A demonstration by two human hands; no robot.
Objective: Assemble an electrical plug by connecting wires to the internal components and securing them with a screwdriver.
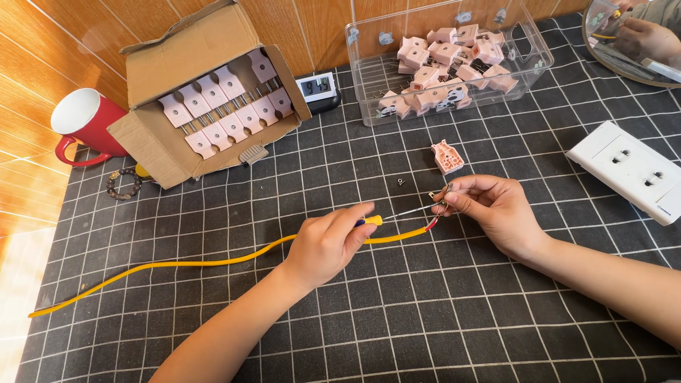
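My left hand [328, 241] grips a small screwdriver with a yellow handle [374, 220]; its thin shaft points right toward my other hand. My right hand [489, 206] pinches a small metal prong piece [440, 196] at the stripped end of a long yellow cable [213, 261]. The cable trails left across the black checked mat [397, 312]. A pink plug shell [447, 157] lies just above my right hand, and a tiny screw [401, 181] rests on the mat to its left.
An open cardboard box [206, 92] of pink plugs stands at back left, beside a red mug [84, 122] and a bead bracelet [123, 184]. A clear plastic bin [447, 60] holds several pink plugs. A white socket strip [631, 170] lies right; a small digital clock [317, 89] sits behind.
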